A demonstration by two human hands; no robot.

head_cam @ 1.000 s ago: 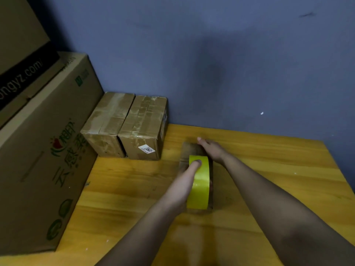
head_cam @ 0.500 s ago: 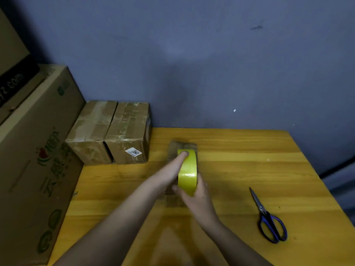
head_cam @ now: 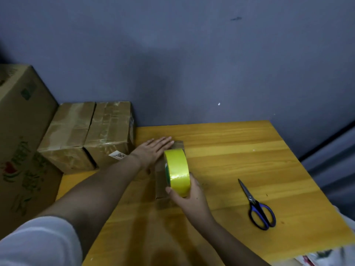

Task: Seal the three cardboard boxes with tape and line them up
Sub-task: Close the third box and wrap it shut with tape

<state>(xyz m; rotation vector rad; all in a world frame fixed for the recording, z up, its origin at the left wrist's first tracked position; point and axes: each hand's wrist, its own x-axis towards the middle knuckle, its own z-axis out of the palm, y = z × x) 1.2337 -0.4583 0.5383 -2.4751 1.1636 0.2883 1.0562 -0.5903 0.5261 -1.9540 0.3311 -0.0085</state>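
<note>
the third box (head_cam: 162,186) lies mid-table, its long axis running away from the person, with the yellow tape roll (head_cam: 177,171) standing on edge along that axis. the right hand (head_cam: 189,198) grips the roll at the near end, fingers curled round it. the left hand (head_cam: 153,150) presses flat, fingers straight and together, on the far end, beside the two taped boxes (head_cam: 90,133).

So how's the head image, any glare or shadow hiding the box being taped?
Head view: dim and soft; glare streaks on the yellow tape roll; the small box sits in shadow under both hands, its edges hard to trace; forearm shadows darken the table; wide-angle bending at the borders.
</note>
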